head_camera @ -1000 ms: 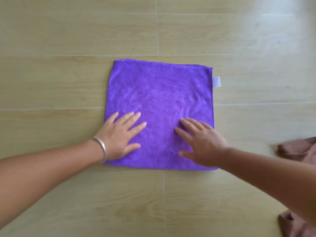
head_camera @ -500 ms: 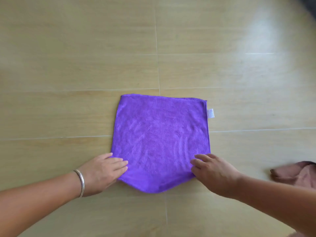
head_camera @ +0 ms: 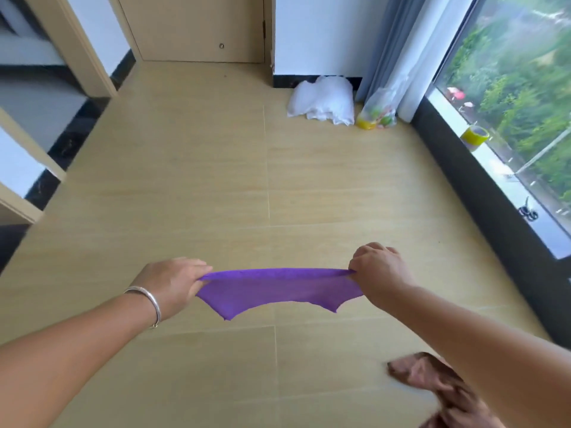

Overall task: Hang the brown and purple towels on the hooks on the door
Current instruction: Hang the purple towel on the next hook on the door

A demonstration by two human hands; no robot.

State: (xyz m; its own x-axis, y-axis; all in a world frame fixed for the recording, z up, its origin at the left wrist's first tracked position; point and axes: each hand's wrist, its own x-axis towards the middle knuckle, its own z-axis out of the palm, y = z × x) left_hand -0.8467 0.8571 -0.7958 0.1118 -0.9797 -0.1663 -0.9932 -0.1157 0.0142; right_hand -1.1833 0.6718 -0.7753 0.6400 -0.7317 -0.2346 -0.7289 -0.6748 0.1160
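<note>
- The brown towel lies crumpled on the floor, nearer the camera than the purple towel and to its right, partly hidden under the right forearm.
- Both forearms reach forward from the bottom corners of the view, bare, converging on the purple towel; a silver bracelet circles the left wrist.
- The left hand is knuckles-up at the purple towel's left end, its fingers curled so that the grip pinches the cloth's upper corner.
- The right hand is at the purple towel's right end, fist-like, back of the hand up, its grip pinching the other upper corner.
- The purple towel hangs stretched taut between the two hands, above the floor, its top edge nearly level and its lower edge sagging into two points.
- Beyond the purple towel, to the right, a white bundle and a clear plastic bag sit on the floor against the wall, beside a curtain.
- Farthest beyond the purple towel, a tan door stands shut; only its lower part is in view.
</note>
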